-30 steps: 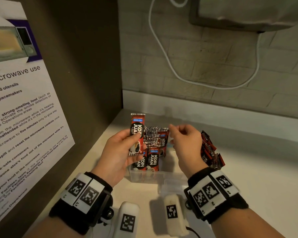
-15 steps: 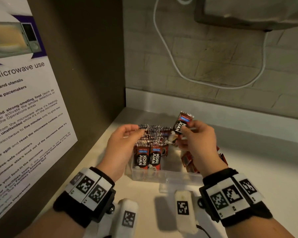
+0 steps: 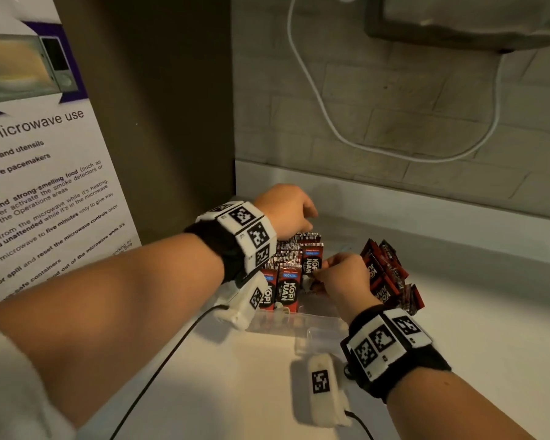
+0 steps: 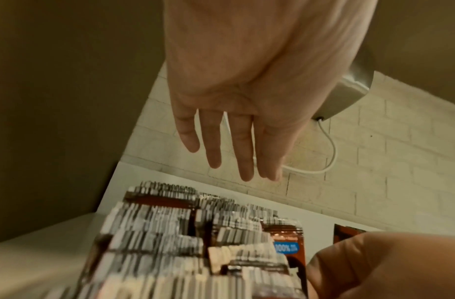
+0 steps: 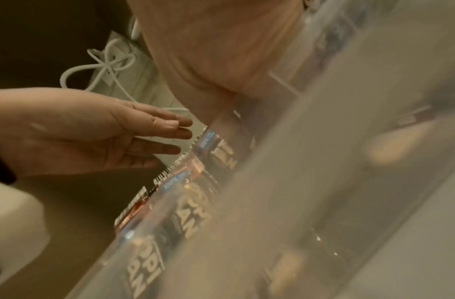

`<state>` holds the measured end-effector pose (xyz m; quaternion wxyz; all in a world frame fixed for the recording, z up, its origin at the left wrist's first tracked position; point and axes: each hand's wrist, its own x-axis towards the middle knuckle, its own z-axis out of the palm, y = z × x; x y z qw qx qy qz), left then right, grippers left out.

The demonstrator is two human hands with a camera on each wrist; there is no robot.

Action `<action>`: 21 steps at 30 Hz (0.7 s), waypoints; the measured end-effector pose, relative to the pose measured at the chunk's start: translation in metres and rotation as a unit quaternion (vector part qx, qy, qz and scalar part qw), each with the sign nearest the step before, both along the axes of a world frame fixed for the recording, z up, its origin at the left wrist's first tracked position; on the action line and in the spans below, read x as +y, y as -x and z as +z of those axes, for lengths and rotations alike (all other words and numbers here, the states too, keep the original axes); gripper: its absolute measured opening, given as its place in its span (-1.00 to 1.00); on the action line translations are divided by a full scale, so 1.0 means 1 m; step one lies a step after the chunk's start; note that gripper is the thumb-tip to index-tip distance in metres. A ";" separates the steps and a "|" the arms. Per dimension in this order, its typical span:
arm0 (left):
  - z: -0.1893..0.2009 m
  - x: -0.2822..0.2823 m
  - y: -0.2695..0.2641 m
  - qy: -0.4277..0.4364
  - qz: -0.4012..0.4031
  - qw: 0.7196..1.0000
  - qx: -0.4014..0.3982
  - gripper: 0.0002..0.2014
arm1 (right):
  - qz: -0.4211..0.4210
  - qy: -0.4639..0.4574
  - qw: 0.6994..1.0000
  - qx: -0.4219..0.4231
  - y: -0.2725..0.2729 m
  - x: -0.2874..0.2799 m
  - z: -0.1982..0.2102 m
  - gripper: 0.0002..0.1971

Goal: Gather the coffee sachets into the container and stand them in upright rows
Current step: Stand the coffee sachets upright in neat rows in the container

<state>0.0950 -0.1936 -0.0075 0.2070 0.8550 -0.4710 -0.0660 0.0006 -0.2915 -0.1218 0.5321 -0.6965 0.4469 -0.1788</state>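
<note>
The right hand [image 3: 340,274] is down inside the clear plastic container [image 3: 302,322], fingers curled and pinching a coffee sachet [image 3: 311,265] at the right end of the standing rows; its grip is clenched on that sachet, though the fingertips themselves are partly hidden. The left hand [image 3: 286,211] hovers over the back of the packed sachets [image 3: 286,287] with straight, relaxed fingers, grasping nothing; from the left wrist view the fingers [image 4: 242,149] hang clear above the sachet tops, not touching. The rows fill the left part of the container, upright with labels facing the person. A loose heap of sachets [image 3: 388,277] lies on the white bench [image 3: 489,328] just beside the container's right wall, so the task looks well along but not finished.

Risks, as I judge them: the right side of the container looks unfilled, so the end sachet has nothing to lean on and could topple sideways once let go, perhaps taking neighbours with it. Pushing it in too hard could crumple the thin packet or skew the row. The left hand is placed to steady the rows but is not yet bracing them. The right forearm sits close to the loose heap and could scatter it along the bench
</note>
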 end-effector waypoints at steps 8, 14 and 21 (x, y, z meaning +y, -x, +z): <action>-0.004 -0.020 -0.012 -0.075 -0.010 0.997 0.018 -0.74 | -0.002 0.005 1.000 0.021 -0.005 -0.002 -0.002 -0.78; -0.014 -0.027 -0.017 -0.073 0.001 0.997 0.036 -0.82 | -0.004 0.030 0.999 0.019 -0.008 -0.001 -0.004 -0.75; -0.016 -0.028 -0.021 -0.062 0.010 0.996 0.062 -0.82 | 0.001 0.065 0.998 0.024 -0.012 0.000 -0.006 -0.78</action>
